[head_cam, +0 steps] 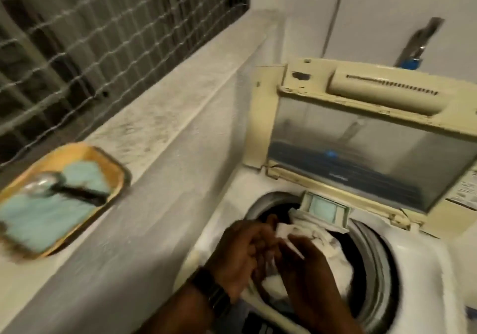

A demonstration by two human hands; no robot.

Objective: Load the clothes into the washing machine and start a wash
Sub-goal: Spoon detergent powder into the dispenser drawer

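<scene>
A white top-loading washing machine (423, 264) stands at the lower right, its yellowed lid (369, 137) raised and leaning back. White clothes (333, 253) fill the dark round drum (374, 251). A lint filter (322, 208) hangs at the drum's far rim. Both my hands are over the drum's left side. My left hand (237, 251), with a dark watch on its wrist, and my right hand (309, 266) face each other with a small piece of white cloth pinched between their fingers. The frame is motion-blurred.
A concrete ledge (160, 132) runs along the left under a wire-mesh window grille (103, 37). On the ledge sits a yellow tray (113, 171) holding pale blue soap bars and a metal scoop (44, 184). A white wall with a pipe is behind the machine.
</scene>
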